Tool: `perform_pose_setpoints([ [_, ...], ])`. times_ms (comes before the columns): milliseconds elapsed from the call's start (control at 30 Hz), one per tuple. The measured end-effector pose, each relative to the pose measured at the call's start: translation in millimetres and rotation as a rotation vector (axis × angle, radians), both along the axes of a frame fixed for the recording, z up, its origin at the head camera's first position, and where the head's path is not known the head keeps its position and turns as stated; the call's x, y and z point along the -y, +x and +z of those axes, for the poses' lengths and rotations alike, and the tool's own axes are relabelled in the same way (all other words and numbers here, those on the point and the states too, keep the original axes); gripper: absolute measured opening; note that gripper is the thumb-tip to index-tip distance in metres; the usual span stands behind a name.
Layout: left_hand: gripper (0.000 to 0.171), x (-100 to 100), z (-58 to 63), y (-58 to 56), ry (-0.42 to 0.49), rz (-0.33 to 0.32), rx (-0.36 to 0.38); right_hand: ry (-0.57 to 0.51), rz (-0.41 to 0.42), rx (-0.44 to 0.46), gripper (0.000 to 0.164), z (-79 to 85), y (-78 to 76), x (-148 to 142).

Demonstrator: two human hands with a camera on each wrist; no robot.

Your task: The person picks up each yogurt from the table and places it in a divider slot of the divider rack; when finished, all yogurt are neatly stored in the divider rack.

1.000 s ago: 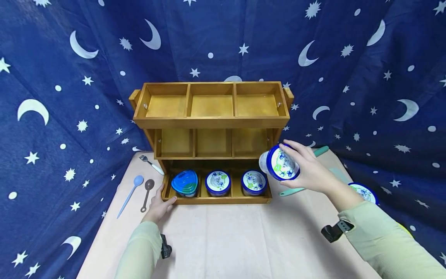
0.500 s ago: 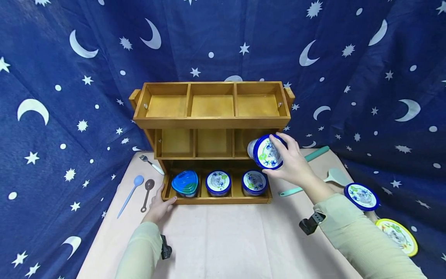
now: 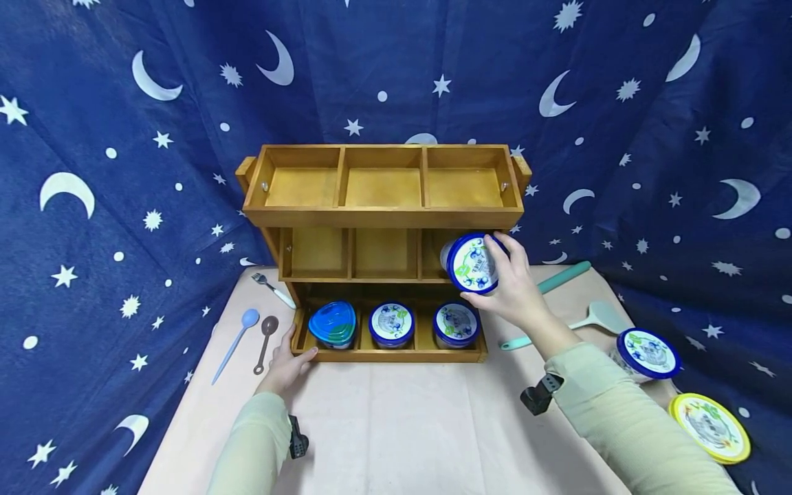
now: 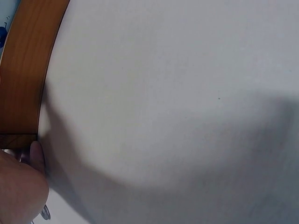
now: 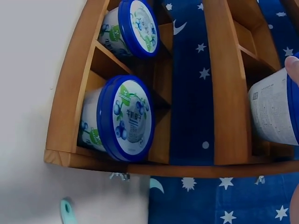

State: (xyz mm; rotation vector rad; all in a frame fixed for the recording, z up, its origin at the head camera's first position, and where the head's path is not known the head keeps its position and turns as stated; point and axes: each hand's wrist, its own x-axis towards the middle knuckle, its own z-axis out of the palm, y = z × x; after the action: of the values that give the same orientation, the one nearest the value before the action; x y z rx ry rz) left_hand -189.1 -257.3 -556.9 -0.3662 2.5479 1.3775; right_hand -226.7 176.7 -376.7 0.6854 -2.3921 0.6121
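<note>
A three-tier wooden rack [image 3: 383,218] stands on the table, each tier split into three compartments. My left hand [image 3: 283,364] holds its bottom left corner, thumb along the front, fingers at the side. My right hand [image 3: 512,285] grips a tub with a blue lid [image 3: 473,263] by its lid. That tub is tilted, its base partly inside the middle tier's right compartment; the right wrist view shows its white side [image 5: 273,109]. The bottom tier holds a blue-lidded rounded triangular container [image 3: 333,323] at left and two blue-lidded tubs, one central [image 3: 391,324], one at right [image 3: 456,323].
Left of the rack lie a fork [image 3: 273,290], a blue spoon [image 3: 236,344] and a brown spoon [image 3: 266,342]. At right are a green-handled utensil [image 3: 564,277], a mint spatula [image 3: 597,317], another blue-lidded tub [image 3: 648,354] and a yellow-lidded one [image 3: 709,427], partly behind the right sleeve.
My right hand has carried the tub leftward and slightly up, from beside the rack to the middle tier's right compartment. The left hand stays at the rack's corner.
</note>
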Motion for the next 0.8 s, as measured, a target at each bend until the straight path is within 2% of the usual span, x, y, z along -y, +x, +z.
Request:
perform_pose_setpoints([
  [200,0.089,-0.8,0.0,-0.5,-0.003,0.0,0.012,-0.006,-0.007,0.019,0.107,-5.7,-4.0,4.0],
  [533,0.089,0.9,-3.5,-0.1,-0.006,0.005,0.019,-0.053,-0.066,0.131,0.105,-8.2,-9.3,13.2],
  [800,0.092,0.5,-2.6,-2.7,-0.009,-0.007,0.014,-0.03,-0.117,0.154,0.103,-7.0,-14.2,17.7],
])
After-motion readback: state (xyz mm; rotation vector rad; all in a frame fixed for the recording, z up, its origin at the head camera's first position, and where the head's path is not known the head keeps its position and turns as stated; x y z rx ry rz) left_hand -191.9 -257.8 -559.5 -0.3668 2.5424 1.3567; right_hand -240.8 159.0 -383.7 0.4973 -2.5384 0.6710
